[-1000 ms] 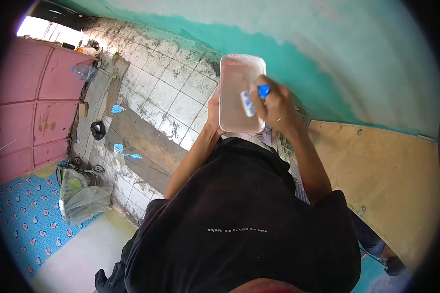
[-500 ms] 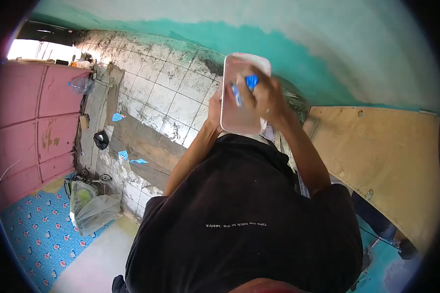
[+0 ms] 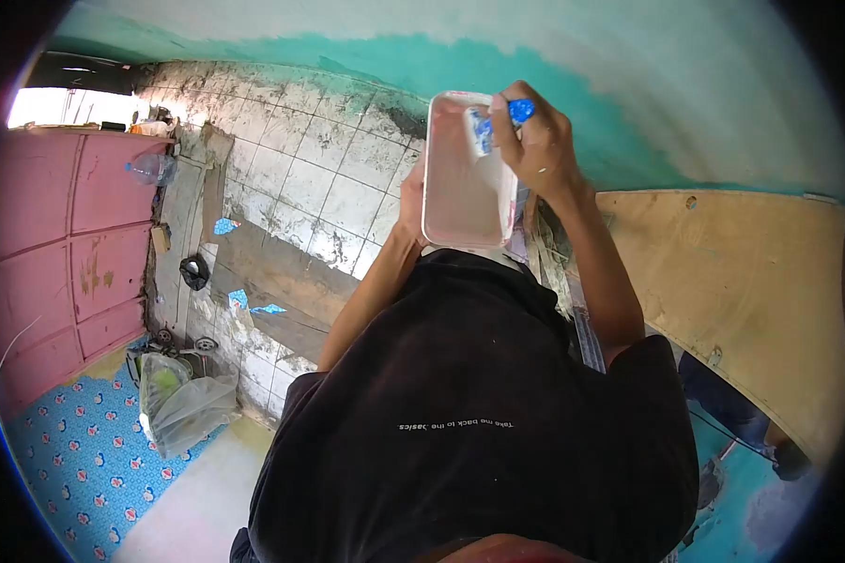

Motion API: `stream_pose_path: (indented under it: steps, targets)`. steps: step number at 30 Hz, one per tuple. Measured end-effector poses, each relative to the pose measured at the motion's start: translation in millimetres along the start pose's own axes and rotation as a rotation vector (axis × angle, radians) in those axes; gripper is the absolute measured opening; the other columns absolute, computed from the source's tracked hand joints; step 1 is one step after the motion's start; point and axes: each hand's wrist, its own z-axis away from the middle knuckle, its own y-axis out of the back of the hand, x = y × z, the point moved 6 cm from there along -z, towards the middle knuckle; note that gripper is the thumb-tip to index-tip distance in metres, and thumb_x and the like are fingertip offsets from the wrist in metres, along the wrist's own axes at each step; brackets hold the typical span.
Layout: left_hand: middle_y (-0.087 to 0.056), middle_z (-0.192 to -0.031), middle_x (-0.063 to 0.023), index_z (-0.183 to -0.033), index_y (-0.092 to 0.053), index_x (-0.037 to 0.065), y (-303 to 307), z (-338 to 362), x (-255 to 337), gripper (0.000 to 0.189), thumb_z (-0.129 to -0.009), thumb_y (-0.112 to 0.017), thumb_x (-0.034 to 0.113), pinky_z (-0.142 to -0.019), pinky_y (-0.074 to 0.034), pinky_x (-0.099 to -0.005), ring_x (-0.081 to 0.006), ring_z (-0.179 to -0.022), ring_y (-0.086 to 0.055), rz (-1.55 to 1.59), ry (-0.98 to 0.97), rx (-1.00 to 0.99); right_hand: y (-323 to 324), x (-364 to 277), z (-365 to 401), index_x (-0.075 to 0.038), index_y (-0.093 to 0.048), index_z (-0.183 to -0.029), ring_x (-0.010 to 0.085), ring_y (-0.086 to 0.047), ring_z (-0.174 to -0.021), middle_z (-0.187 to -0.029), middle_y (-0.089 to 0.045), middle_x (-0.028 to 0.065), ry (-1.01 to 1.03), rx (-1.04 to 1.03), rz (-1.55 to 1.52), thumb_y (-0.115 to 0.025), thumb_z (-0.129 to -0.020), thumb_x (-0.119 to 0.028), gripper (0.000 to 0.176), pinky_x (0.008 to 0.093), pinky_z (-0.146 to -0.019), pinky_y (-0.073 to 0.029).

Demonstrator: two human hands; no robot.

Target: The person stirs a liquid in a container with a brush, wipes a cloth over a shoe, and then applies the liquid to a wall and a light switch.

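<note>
A white rectangular tub [image 3: 465, 211] with pinkish stains inside is held up in front of the dark shirt. My left hand [image 3: 411, 202] grips its left side, with most of the fingers hidden behind the tub. Above the tub's upper right part, my right hand [image 3: 538, 141] is closed round a blue-handled brush [image 3: 521, 111]. The brush's blue and white head [image 3: 482, 131] reaches into the tub near its upper end.
Pink panels [image 3: 33, 197] stand at the left, with a clear bottle [image 3: 152, 169] beside them. A plastic bag [image 3: 188, 403] lies on blue patterned sheeting [image 3: 80, 450]. A dirty tiled surface [image 3: 300, 188] lies beyond; a wooden board [image 3: 723, 272] is at the right.
My right hand has moved to the right and slightly up with the brush, showing more of the tub's inside. The tub has shifted slightly up.
</note>
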Motion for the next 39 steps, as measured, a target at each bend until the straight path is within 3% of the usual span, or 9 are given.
stream_pose_path:
  steps: [2, 6, 10, 12, 18, 23, 30, 31, 39]
  targets:
    - [-0.057, -0.130, -0.0116, -0.139, -0.045, 0.004, -14.7, 3.9, 12.1, 0.051, -0.104, -0.035, 0.041, -0.096, -0.051, -0.0390, -0.0238, -0.114, -0.059, 0.135, -0.025, -0.147, 6.5, 1.6, 1.5, 0.000, -0.052, -0.083, 0.0322, -0.059, -0.057, -0.072, -0.056, 0.0144, -0.112, -0.076, 0.092, -0.058, -0.093, -0.004, 0.011, 0.0386, -0.051, -0.046]
    - [-0.057, -0.130, -0.0117, -0.139, -0.045, 0.005, -8.6, 1.4, 9.3, 0.054, -0.104, -0.035, 0.044, -0.099, -0.049, -0.0409, -0.0249, -0.115, -0.059, 0.284, -0.005, -0.328, -23.0, -35.9, 15.1, 0.000, -0.052, -0.083, 0.0308, -0.057, -0.055, -0.068, -0.054, 0.0138, 0.071, -0.114, -0.052, -0.060, -0.092, -0.004, 0.012, 0.0386, -0.050, -0.045]
    - [-0.056, -0.131, -0.0125, -0.140, -0.044, 0.005, -11.9, 1.8, 4.2, 0.056, -0.104, -0.035, 0.046, -0.101, -0.048, -0.0409, -0.0253, -0.116, -0.058, 0.314, 0.036, -0.344, -9.7, -39.6, -17.7, 0.000, -0.054, -0.081, 0.0263, -0.054, -0.053, -0.071, -0.054, 0.0134, 0.027, -0.055, -0.047, -0.063, -0.090, -0.003, 0.013, 0.0372, -0.050, -0.044]
    - [-0.055, -0.133, -0.0126, -0.142, -0.043, 0.005, -14.9, 8.0, 13.7, 0.057, -0.104, -0.035, 0.046, -0.101, -0.047, -0.0408, -0.0253, -0.118, -0.057, -0.119, -0.030, -0.085, 2.0, -34.7, -28.1, 0.001, -0.054, -0.082, 0.0242, -0.053, -0.053, -0.073, -0.054, 0.0123, -0.002, -0.070, 0.045, -0.062, -0.090, -0.002, 0.012, 0.0354, -0.051, -0.043]
    - [-0.054, -0.134, -0.0127, -0.143, -0.042, 0.005, -4.9, 10.1, 32.4, 0.058, -0.104, -0.034, 0.048, -0.100, -0.048, -0.0408, -0.0249, -0.118, -0.057, -0.038, 0.008, -0.136, -8.7, -30.7, -25.7, 0.002, -0.054, -0.090, 0.0294, -0.057, -0.058, -0.081, -0.058, 0.0123, 0.091, -0.287, 0.107, -0.063, -0.090, -0.007, 0.012, 0.0384, -0.052, -0.045]
    - [-0.056, -0.132, -0.0124, -0.141, -0.044, 0.006, 5.5, 5.3, 53.1, 0.057, -0.103, -0.035, 0.047, -0.099, -0.049, -0.0415, -0.0246, -0.117, -0.058, -0.057, -0.002, -0.151, -37.0, -48.9, -3.6, -0.001, -0.056, -0.089, 0.0338, -0.059, -0.062, -0.081, -0.057, 0.0145, -0.066, -0.341, 0.080, -0.063, -0.090, -0.009, 0.011, 0.0396, -0.056, -0.048]
    - [-0.058, -0.129, -0.0114, -0.140, -0.045, 0.006, 5.7, 0.5, 73.4, 0.055, -0.104, -0.034, 0.047, -0.099, -0.049, -0.0404, -0.0238, -0.115, -0.059, 0.084, 0.087, -0.183, -42.4, -28.5, -26.5, -0.002, -0.056, -0.087, 0.0273, -0.060, -0.062, -0.074, -0.057, 0.0114, -0.226, -0.048, 0.048, -0.061, -0.092, -0.009, 0.010, 0.0380, -0.057, -0.048]
    - [-0.058, -0.130, -0.0115, -0.140, -0.045, 0.006, 5.1, 0.2, 77.3, 0.055, -0.104, -0.034, 0.046, -0.099, -0.049, -0.0406, -0.0238, -0.115, -0.059, 0.000, 0.090, -0.219, -42.4, -28.8, -34.0, -0.001, -0.056, -0.087, 0.0271, -0.060, -0.061, -0.073, -0.056, 0.0120, -0.110, -0.032, 0.123, -0.059, -0.093, -0.007, 0.009, 0.0372, -0.057, -0.047]
    - [-0.057, -0.130, -0.0117, -0.142, -0.042, 0.008, 12.3, -16.7, 101.9, 0.054, -0.104, -0.034, 0.046, -0.100, -0.048, -0.0414, -0.0248, -0.116, -0.059, 0.153, 0.185, -0.271, -82.7, -36.8, -30.3, 0.000, -0.055, -0.086, 0.0218, -0.062, -0.058, -0.073, -0.061, 0.0117, -0.169, -0.038, 0.076, -0.056, -0.095, -0.006, 0.011, 0.0333, -0.056, -0.049]
